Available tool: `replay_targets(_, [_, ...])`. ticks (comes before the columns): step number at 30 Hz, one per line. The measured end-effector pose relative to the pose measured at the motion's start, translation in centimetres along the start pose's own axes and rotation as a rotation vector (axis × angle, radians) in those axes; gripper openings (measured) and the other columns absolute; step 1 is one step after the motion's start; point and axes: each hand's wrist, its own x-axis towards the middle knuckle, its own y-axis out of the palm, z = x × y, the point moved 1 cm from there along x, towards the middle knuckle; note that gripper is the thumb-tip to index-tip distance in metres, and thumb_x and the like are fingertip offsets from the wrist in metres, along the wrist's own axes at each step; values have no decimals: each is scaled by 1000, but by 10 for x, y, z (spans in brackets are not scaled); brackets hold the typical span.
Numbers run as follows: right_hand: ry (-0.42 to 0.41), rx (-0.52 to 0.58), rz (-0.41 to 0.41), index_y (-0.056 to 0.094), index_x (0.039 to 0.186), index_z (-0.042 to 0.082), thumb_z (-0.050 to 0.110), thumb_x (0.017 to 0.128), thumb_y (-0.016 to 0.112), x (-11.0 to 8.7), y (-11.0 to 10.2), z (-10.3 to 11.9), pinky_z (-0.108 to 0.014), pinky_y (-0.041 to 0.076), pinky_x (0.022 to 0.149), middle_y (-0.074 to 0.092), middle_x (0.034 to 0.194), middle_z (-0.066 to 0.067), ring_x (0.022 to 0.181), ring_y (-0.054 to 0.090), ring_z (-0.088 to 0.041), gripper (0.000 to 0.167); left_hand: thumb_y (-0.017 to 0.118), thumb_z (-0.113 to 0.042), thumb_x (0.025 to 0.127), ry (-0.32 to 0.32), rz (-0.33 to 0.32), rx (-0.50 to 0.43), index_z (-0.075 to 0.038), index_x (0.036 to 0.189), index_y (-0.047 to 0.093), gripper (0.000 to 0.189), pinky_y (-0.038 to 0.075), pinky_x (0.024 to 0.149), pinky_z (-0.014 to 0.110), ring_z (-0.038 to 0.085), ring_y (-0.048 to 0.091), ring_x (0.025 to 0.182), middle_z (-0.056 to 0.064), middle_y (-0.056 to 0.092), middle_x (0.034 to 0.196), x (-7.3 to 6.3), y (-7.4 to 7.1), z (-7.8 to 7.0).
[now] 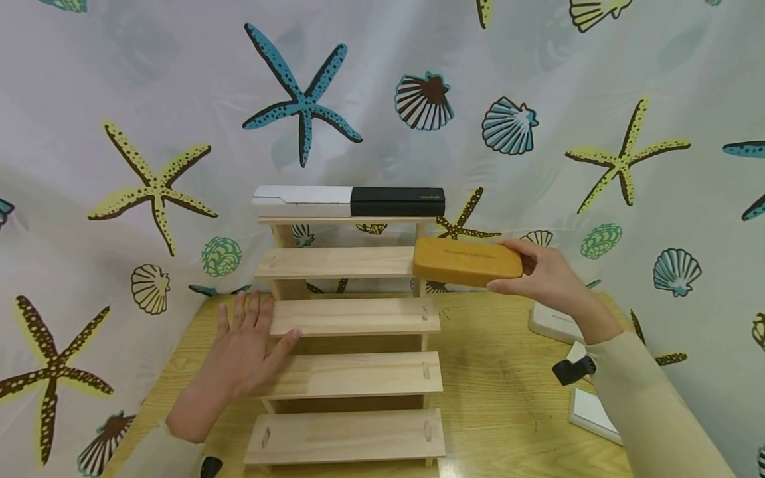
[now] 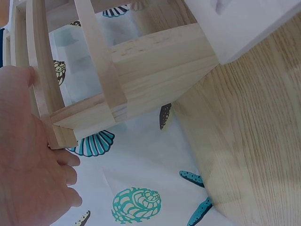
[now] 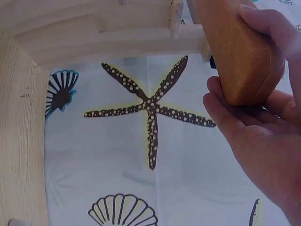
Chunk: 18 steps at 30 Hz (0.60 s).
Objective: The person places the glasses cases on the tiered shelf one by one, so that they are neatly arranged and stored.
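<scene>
A mustard-orange glasses case (image 1: 469, 261) with faint lettering is in my right hand (image 1: 538, 275), thumb and fingers gripping its right end. The case overlaps the right end of the second shelf from the top of a stepped wooden rack (image 1: 352, 315). In the right wrist view, fingers lie beneath the glasses case (image 3: 244, 61) and the thumb over it. My left hand (image 1: 242, 358) rests against the rack's left side, fingers extended and thumb over the middle shelf. On the top shelf, a white case (image 1: 303, 201) and a black case (image 1: 397, 202) lie end to end.
Several white cases, among them one with lettering (image 1: 556, 323) and a flat one (image 1: 592, 413), lie on the wooden table (image 1: 490, 372) right of the rack, partly behind my right arm. A patterned curtain (image 1: 382, 159) hangs close behind the rack and at both sides.
</scene>
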Motion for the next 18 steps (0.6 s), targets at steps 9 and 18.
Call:
replay_targets(9, [-36, 9, 32, 45, 159, 4, 22, 87, 89, 20, 21, 15, -18, 54, 92, 57, 149, -16, 117, 65, -28, 86, 37, -61, 110, 3, -2, 6, 11, 164, 14, 94, 2, 121, 80, 58, 1, 159, 38, 8, 170, 1, 0, 0])
replay_targets(18, [-95, 68, 73, 53, 154, 7, 22, 85, 90, 41, 47, 28, -30, 57, 91, 65, 138, -15, 110, 68, -26, 80, 37, -61, 110, 1, -3, -1, 12, 163, 16, 93, 2, 121, 81, 59, 3, 159, 39, 9, 170, 1, -1, -1])
